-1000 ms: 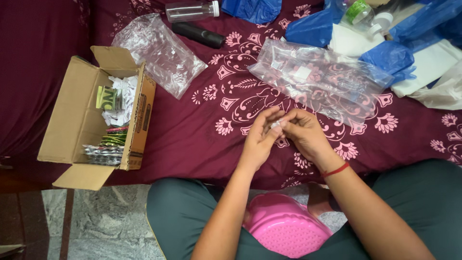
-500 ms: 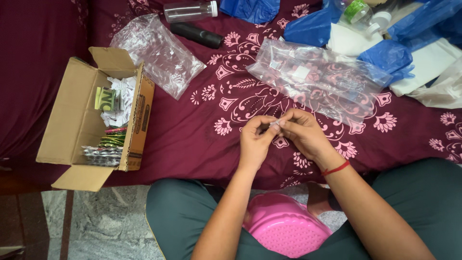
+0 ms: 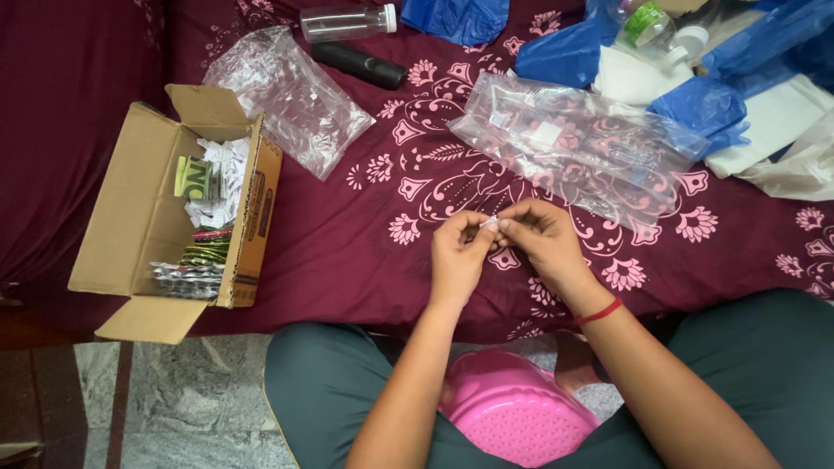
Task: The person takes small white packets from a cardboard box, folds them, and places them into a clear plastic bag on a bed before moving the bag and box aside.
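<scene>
My left hand [image 3: 458, 252] and my right hand [image 3: 543, 241] meet over the maroon patterned bedspread [image 3: 347, 234]. Both pinch one small white piece [image 3: 491, 223] between their fingertips. It is too small to tell what it is. A red thread circles my right wrist. A pink plastic bowl [image 3: 514, 410] sits between my knees, right below my hands. A long clear plastic bag [image 3: 582, 143] with small white pieces in it lies just beyond my hands.
An open cardboard box [image 3: 152, 217] with paper scraps, foil strips and bangles stands at the left. A second clear bag [image 3: 287, 91], a clear bottle [image 3: 347, 21] and a black tube [image 3: 358, 63] lie behind it. Blue bags [image 3: 704, 100] and white cloth fill the back right.
My left fingers have curled in from stretched-out to a pinch on the small white piece. Both hands stay in the same spot.
</scene>
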